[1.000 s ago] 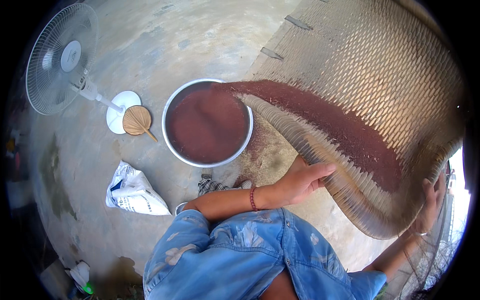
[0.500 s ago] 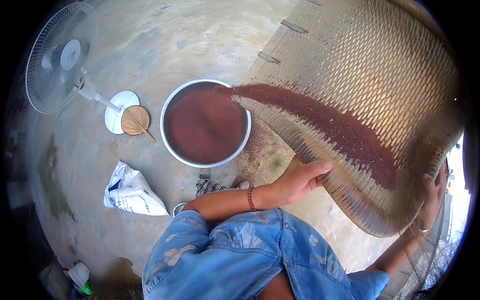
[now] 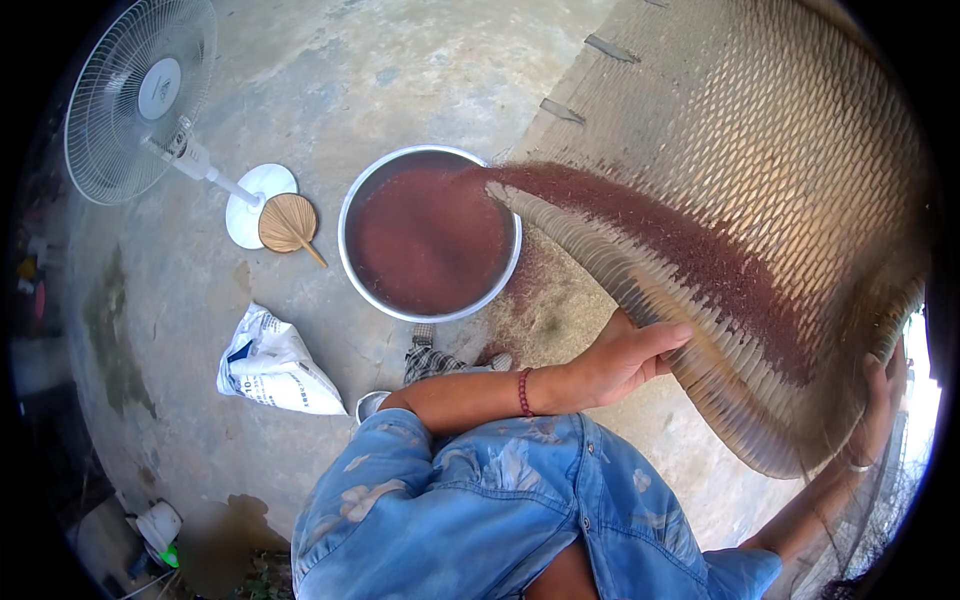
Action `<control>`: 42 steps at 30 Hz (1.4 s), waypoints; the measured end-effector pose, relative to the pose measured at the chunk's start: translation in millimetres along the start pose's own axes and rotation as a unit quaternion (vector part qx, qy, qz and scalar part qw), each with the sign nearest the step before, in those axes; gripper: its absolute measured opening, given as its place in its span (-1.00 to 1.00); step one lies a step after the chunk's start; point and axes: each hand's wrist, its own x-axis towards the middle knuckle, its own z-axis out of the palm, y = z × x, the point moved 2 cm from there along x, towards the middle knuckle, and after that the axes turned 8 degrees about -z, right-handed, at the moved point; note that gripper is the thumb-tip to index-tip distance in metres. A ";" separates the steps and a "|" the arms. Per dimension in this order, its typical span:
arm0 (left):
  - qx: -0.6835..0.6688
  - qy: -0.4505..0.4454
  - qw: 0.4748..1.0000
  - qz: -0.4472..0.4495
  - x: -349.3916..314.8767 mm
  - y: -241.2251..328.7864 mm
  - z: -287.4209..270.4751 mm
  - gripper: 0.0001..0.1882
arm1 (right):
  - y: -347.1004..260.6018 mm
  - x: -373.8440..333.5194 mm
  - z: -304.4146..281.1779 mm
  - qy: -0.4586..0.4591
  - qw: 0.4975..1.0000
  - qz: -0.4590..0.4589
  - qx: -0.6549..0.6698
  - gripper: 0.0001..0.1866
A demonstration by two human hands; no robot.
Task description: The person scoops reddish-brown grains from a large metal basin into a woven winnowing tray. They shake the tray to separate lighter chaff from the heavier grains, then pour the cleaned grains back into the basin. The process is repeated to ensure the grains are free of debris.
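Observation:
A large woven winnowing basket (image 3: 790, 110) slants down to the left, with a band of small dark red grain (image 3: 670, 240) along its near side. Its left tip reaches over the rim of a round metal basin (image 3: 345, 245), where grain runs over the tip. More dark red grain fills the inside of the basin. My left hand (image 3: 630, 362) grips the near edge, thumb on top and the other fingers partly hidden underneath. Around the right end of the basket, my right hand (image 3: 876, 415) is closed on the rim; some of its fingers are hidden behind it.
Left of the basin stand a white pedestal fan (image 3: 158, 88) and a palm-leaf hand fan (image 3: 288, 223) against its base. A white printed sack (image 3: 278, 365) lies on the concrete floor. Spilled grain (image 3: 540, 290) and a checked cloth (image 3: 425, 363) are near the basin.
The whole view has shifted a little, so everything sits slightly farther right. My hands keep the same hold on the winnowing basket, and its tip stays over the basin.

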 end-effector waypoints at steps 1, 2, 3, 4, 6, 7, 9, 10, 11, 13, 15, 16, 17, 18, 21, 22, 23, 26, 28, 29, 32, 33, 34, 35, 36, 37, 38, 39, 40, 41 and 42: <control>-0.002 0.002 1.000 0.004 0.7 1.0 0.9 -0.58 | -0.6 -0.4 -0.1 -0.002 1.000 -0.002 -0.004 -0.32; -0.003 0.005 1.000 0.008 1.2 2.1 2.5 -0.58 | -1.6 -0.6 -2.4 -0.003 1.000 -0.005 -0.015 -0.32; -0.005 0.009 1.000 0.011 -0.8 1.5 2.7 -0.58 | -1.4 -3.6 -2.9 -0.001 1.000 -0.004 -0.017 -0.31; -0.004 0.005 1.000 0.008 -1.5 0.9 2.0 -0.58 | -1.0 -4.8 -1.9 0.000 1.000 -0.003 -0.018 -0.31; -0.002 -0.007 1.000 0.001 0.8 0.9 1.0 -0.59 | -4.2 -7.1 3.4 0.013 1.000 0.003 -0.004 -0.31; -0.002 -0.003 1.000 0.002 0.9 1.4 1.3 -0.59 | -6.7 -7.1 5.8 0.021 1.000 0.005 0.003 -0.31; -0.002 0.004 1.000 0.002 -1.5 2.1 2.8 -0.59 | -11.7 -7.4 5.6 0.033 0.999 0.007 0.007 -0.31; -0.002 0.004 1.000 -0.001 -2.8 2.7 3.2 -0.59 | -13.6 -6.4 5.8 0.035 0.999 0.008 0.006 -0.32; -0.001 0.003 1.000 -0.004 -4.2 3.4 3.3 -0.59 | -15.1 -5.4 4.7 0.032 0.999 0.008 0.000 -0.32; 0.001 -0.001 1.000 -0.005 -2.1 6.0 4.6 -0.60 | -15.8 -1.3 4.2 0.026 1.000 0.005 -0.010 -0.33; -0.002 -0.005 1.000 -0.003 -1.8 4.9 5.7 -0.61 | -14.8 0.4 3.0 0.019 1.000 0.005 -0.021 -0.34; -0.004 -0.002 1.000 -0.007 -2.6 2.7 5.2 -0.61 | -14.1 0.1 1.0 0.018 0.999 0.008 -0.025 -0.34; -0.005 0.002 1.000 -0.012 -3.2 0.7 4.5 -0.62 | -12.8 -1.6 -0.2 0.017 0.999 0.012 -0.030 -0.34; -0.002 0.005 1.000 -0.015 -2.2 1.7 4.2 -0.62 | -10.4 -0.2 -1.3 0.021 0.999 0.015 -0.028 -0.33; -0.001 -0.002 1.000 -0.008 0.9 -0.9 3.6 -0.62 | -11.3 3.6 -1.7 0.066 0.993 0.005 -0.098 -0.32; -0.009 -0.001 1.000 -0.010 0.4 -3.0 3.7 -0.62 | -14.0 3.7 -1.8 0.087 0.987 -0.001 -0.136 -0.32; -0.017 -0.001 1.000 -0.012 -0.7 -4.5 4.0 -0.62 | -19.0 2.8 1.0 0.061 0.989 0.000 -0.136 -0.32; -0.034 -0.015 0.999 -0.020 2.1 -6.9 3.6 -0.57 | -33.0 7.3 4.8 0.009 0.990 -0.007 -0.144 -0.31; -0.035 -0.015 0.999 -0.021 0.7 -12.6 1.8 -0.56 | -29.7 14.8 3.0 0.007 0.988 -0.019 -0.151 -0.29; -0.034 -0.011 0.999 -0.020 -2.2 -15.3 1.6 -0.57 | -28.0 16.7 4.4 0.011 0.988 -0.027 -0.155 -0.30; -0.034 -0.015 0.999 -0.020 1.5 -16.9 -0.6 -0.58 | -32.5 26.1 3.3 -0.013 0.986 -0.040 -0.158 -0.32; -0.037 -0.015 0.999 -0.020 0.7 -21.6 -0.7 -0.59 | -32.4 27.6 1.3 -0.031 0.986 -0.040 -0.157 -0.33; -0.038 -0.005 0.999 -0.014 0.3 -24.9 1.5 -0.60 | -32.1 28.9 -0.7 -0.049 0.986 -0.041 -0.156 -0.34; -0.039 0.005 0.999 -0.008 0.4 -27.4 4.5 -0.61 | -31.7 30.0 -2.7 -0.067 0.985 -0.041 -0.154 -0.35; -0.037 0.015 0.999 -0.004 1.1 -27.3 7.4 -0.62 | -35.8 31.3 0.7 -0.077 0.987 -0.042 -0.138 -0.36; -0.046 0.021 0.999 -0.005 1.2 -28.7 8.7 -0.62 | -39.6 30.2 3.0 -0.086 0.988 -0.042 -0.122 -0.38; -0.054 0.027 0.998 -0.005 1.3 -30.4 8.9 -0.63 | -44.5 30.5 6.0 -0.115 0.986 -0.052 -0.112 -0.38; -0.062 0.034 0.997 -0.001 1.9 -30.5 8.7 -0.64 | -49.0 34.1 9.4 -0.148 0.982 -0.065 -0.100 -0.38; -0.066 0.039 0.997 -0.001 2.4 -30.8 7.8 -0.64 | -54.0 35.0 12.7 -0.180 0.977 -0.078 -0.089 -0.38; -0.070 0.044 0.997 -0.001 2.8 -31.1 5.9 -0.64 | -56.7 34.0 13.7 -0.178 0.975 -0.078 -0.102 -0.38; -0.077 0.050 0.996 -0.003 1.5 -34.5 4.3 -0.64 | -58.8 35.0 13.9 -0.177 0.974 -0.076 -0.118 -0.37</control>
